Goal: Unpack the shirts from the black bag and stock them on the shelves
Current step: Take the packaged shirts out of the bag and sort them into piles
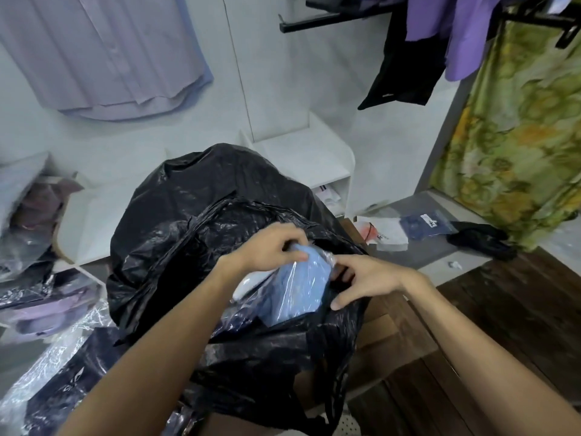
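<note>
A big black plastic bag (188, 221) stands open in the middle of the view. In its mouth lies a light blue shirt in clear wrapping (298, 287), partly out of the bag. My left hand (270, 247) pinches the shirt's top edge. My right hand (361, 278) rests on the shirt's right side and the bag's rim, fingers curled around the package. A darker wrapped shirt shows under the blue one inside the bag. White shelves (308, 158) stand behind the bag.
Wrapped purple and dark shirts (47, 303) are stacked on the left shelves. A dark packaged shirt (72, 372) lies at lower left. Packets and a black cloth (481, 240) litter the floor at right. Shirts hang above; a green curtain (518, 136) hangs at right.
</note>
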Available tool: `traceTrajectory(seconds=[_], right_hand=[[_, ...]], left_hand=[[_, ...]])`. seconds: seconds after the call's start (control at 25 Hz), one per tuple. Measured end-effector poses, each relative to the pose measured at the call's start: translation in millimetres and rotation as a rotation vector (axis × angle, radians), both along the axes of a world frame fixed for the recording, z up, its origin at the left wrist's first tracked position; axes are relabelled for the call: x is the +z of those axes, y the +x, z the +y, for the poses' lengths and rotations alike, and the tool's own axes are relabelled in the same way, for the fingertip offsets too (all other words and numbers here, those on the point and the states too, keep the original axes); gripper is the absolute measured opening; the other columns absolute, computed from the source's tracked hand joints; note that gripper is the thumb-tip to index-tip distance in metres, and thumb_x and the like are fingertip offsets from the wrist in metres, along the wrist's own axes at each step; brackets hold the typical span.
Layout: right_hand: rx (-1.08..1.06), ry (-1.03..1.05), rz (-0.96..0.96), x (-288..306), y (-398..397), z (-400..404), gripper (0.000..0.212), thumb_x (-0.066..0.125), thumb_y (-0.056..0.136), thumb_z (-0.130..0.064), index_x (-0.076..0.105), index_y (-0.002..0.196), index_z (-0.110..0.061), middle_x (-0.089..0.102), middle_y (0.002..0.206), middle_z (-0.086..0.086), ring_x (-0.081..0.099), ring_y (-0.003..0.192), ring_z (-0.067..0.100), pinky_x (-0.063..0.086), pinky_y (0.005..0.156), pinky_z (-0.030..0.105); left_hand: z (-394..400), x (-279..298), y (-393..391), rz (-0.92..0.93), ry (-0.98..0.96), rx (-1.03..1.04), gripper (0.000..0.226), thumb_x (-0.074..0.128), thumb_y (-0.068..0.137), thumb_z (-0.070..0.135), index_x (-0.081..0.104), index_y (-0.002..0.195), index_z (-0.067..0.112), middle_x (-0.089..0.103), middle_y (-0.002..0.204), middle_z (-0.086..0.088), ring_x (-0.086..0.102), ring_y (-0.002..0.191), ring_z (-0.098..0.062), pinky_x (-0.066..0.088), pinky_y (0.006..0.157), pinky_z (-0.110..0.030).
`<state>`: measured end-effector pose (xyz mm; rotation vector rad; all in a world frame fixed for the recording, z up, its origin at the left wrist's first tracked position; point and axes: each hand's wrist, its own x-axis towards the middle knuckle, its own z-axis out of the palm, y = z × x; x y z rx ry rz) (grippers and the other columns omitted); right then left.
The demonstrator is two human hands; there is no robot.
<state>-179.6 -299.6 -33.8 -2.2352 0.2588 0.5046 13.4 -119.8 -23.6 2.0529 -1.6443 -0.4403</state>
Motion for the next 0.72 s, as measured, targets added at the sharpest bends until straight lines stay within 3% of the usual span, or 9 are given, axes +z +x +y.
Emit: traceTrajectory(seconds=[0.08,0.2,0.28,0.36,0.44,0.52,0.56,0.64,0.72], right_hand=[[-0.019,0.241,-0.111,15,6,19,0.074,0.091,0.075,-0.038,0.054,0.140,-0.036,0.065,0.131,-0.020,0.060,0.120,0.000,0.048,0.098,0.020],[-0.159,0.544,-0.313,43,23,46,0.075,0.089,0.077,-0.039,0.052,0.141,-0.035,0.066,0.136,-0.016,0.061,0.127,0.005,0.047,0.109,0.031],[-0.246,0.665,-0.445,60,33,45,0.074,0.089,0.071,-0.032,0.054,0.137,-0.034,0.068,0.134,-0.014,0.062,0.127,0.009,0.049,0.107,0.029],[-0.187,0.684,-0.517,73,43,42,0.078,0.092,0.069,-0.021,0.053,0.136,-0.034,0.067,0.135,-0.015,0.060,0.129,0.007,0.048,0.106,0.024],[-0.202,0.638,-0.580,75,57,44,0.062,0.086,0.079,-0.017,0.057,0.133,-0.028,0.070,0.131,-0.010,0.064,0.124,0.009,0.050,0.104,0.024],[-0.354,0.620,-0.674,79,76,50,0.022,0.070,0.095,-0.015,0.067,0.116,-0.018,0.078,0.108,-0.007,0.071,0.099,0.008,0.057,0.090,0.023],[-0.422,0.674,-0.689,84,83,52,0.011,0.063,0.100,-0.013,0.068,0.109,-0.015,0.078,0.098,-0.006,0.071,0.089,0.008,0.058,0.083,0.024],[-0.504,0.865,-0.702,106,96,57,0.012,0.056,0.103,-0.013,0.067,0.107,-0.015,0.076,0.094,-0.003,0.071,0.084,0.010,0.059,0.079,0.027],[-0.492,0.959,-0.721,132,105,67,0.014,0.053,0.105,-0.014,0.067,0.107,-0.015,0.076,0.092,-0.003,0.072,0.082,0.008,0.058,0.076,0.025]], left_hand=[[14,26,9,0.132,-0.208,0.180,0.026,0.068,0.086,0.042,0.066,0.091,0.016,0.062,0.082,0.006,0.056,0.076,-0.010,0.044,0.072,-0.030],[23,78,20,0.311,-0.490,0.429,0.015,0.072,0.089,0.031,0.059,0.089,0.024,0.059,0.076,0.010,0.050,0.071,-0.010,0.043,0.070,-0.032],[30,109,25,0.271,-0.610,0.537,0.020,0.071,0.090,0.037,0.055,0.089,0.025,0.056,0.074,0.010,0.048,0.069,-0.009,0.042,0.068,-0.032],[41,128,27,0.279,-0.734,0.646,0.027,0.068,0.092,0.043,0.051,0.089,0.023,0.049,0.072,0.001,0.043,0.065,-0.012,0.039,0.064,-0.033],[57,138,28,0.390,-0.850,0.665,0.032,0.068,0.092,0.048,0.047,0.085,0.025,0.044,0.072,-0.008,0.036,0.064,-0.020,0.034,0.061,-0.036],[74,140,29,0.430,-0.872,0.657,0.036,0.072,0.088,0.050,0.046,0.081,0.027,0.045,0.075,-0.008,0.033,0.067,-0.024,0.031,0.062,-0.039],[82,139,28,0.454,-0.877,0.647,0.034,0.075,0.087,0.047,0.047,0.081,0.027,0.044,0.076,-0.009,0.033,0.068,-0.025,0.031,0.064,-0.040],[100,131,28,0.610,-0.894,0.621,0.028,0.079,0.081,0.037,0.054,0.088,0.027,0.050,0.076,-0.010,0.043,0.068,-0.022,0.039,0.067,-0.039],[122,115,27,0.883,-0.853,0.513,0.047,0.085,0.073,0.035,0.060,0.112,0.024,0.070,0.093,-0.002,0.064,0.083,-0.020,0.053,0.080,-0.041]])
